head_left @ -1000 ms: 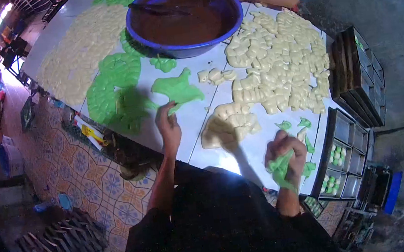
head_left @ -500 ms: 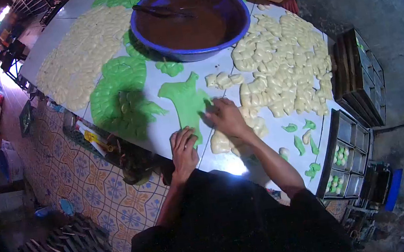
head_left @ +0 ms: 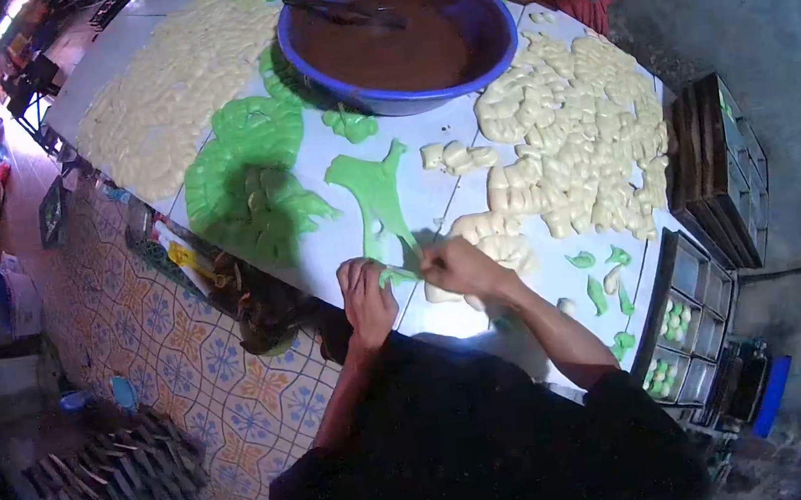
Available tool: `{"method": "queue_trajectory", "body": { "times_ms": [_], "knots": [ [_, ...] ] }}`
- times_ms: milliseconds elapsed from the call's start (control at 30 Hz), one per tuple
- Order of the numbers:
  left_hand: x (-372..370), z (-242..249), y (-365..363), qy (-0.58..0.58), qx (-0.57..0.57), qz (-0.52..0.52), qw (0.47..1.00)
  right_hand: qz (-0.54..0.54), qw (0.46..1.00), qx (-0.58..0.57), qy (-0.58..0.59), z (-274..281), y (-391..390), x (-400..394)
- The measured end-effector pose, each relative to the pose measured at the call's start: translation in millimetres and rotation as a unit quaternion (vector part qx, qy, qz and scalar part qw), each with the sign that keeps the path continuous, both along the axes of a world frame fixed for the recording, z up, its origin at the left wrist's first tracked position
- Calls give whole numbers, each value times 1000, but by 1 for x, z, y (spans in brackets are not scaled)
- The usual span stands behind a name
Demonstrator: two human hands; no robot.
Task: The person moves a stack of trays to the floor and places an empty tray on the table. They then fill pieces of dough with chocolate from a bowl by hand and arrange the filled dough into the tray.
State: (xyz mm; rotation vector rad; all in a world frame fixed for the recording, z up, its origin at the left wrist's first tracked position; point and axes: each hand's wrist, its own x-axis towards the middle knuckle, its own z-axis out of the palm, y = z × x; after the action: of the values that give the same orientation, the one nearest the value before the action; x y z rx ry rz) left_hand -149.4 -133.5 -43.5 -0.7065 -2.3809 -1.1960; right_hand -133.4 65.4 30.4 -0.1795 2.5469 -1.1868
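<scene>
Left hand [head_left: 368, 299] and right hand [head_left: 457, 265] pinch the green dough strip [head_left: 375, 198], fingers closed on its near end. Blue bowl [head_left: 397, 32] at 12 o'clock on the table [head_left: 340, 247].

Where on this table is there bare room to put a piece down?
Bare tabletop lies between the big green sheet and the green strip that both hands pull. A smaller patch sits beside the green scraps. The cream pieces and blue basin crowd the rest.

green dough sheet [head_left: 376, 193], cream pcs [head_left: 567, 140], blue basin [head_left: 498, 63], brown mix [head_left: 394, 36]
</scene>
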Motion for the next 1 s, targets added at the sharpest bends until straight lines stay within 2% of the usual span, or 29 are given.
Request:
{"method": "queue_trajectory", "body": {
  "times_ms": [67,133,167,200,233,267,333,367,400,433,467,500,533,567,600,633,667,700,733,767,800,867,933,967,1000],
  "knots": [
    [2,-11,0,4,18,22,1000,38,993,-103,40,39,12,44],
    [3,-7,0,-30,80,70,994,86,987,-135,-30,52,22,71],
    [0,-12,-3,-37,128,71,989,104,964,-232,-78,61,29,86],
    [0,-9,-3,-36,127,72,989,122,929,-326,-126,68,35,98],
    [3,-6,-4,-128,243,148,950,163,904,-388,-73,70,37,105],
    [5,-2,-5,-215,352,220,884,162,895,-414,-37,72,38,110],
    [20,0,-14,-212,391,206,872,61,820,-561,-93,58,33,113],
    [27,-6,-15,-124,428,206,871,54,784,-598,-160,39,26,97],
    [35,-9,-18,-36,461,202,863,-68,715,-653,-240,8,13,88],
    [45,-6,-26,-36,461,198,865,-11,738,-645,-201,-14,-5,58],
    [53,0,-39,-99,547,151,818,47,929,-340,-137,-5,-16,31],
    [55,10,-49,-162,624,102,758,-8,999,-50,-20,-14,-32,26],
    [49,22,-56,-161,625,100,757,-80,994,36,69,-9,-43,19],
    [44,35,-61,-91,417,149,892,-129,990,-36,50,-2,-44,12],
    [40,56,-64,-15,183,193,964,-172,979,-106,31,15,-42,-1],
    [30,109,-46,-121,160,183,963,-141,985,-49,81,15,-34,-21],
    [15,73,-43,-102,114,184,971,-110,985,7,130,13,-25,-43],
    [-1,30,-41,-81,65,184,977,-88,989,13,116,14,-17,-69],
    [-15,23,-37,-11,-3,139,990,-68,992,19,103,12,-10,-93],
    [-26,8,-36,-98,-27,76,992,-72,975,80,192,-11,-2,-114],
    [-23,22,-34,-94,-27,80,992,-74,947,141,280,-39,2,-130],
    [-23,65,-14,-95,-219,103,966,-63,924,174,334,-60,0,-134],
    [-31,56,-11,-92,-180,137,970,-21,976,57,207,-53,3,-136],
    [-37,52,-13,-72,-130,120,982,-14,968,-28,247,-53,3,-129],
    [-40,51,-13,-53,-82,99,990,-18,986,-44,158,-36,-1,-118]
  ]
}}
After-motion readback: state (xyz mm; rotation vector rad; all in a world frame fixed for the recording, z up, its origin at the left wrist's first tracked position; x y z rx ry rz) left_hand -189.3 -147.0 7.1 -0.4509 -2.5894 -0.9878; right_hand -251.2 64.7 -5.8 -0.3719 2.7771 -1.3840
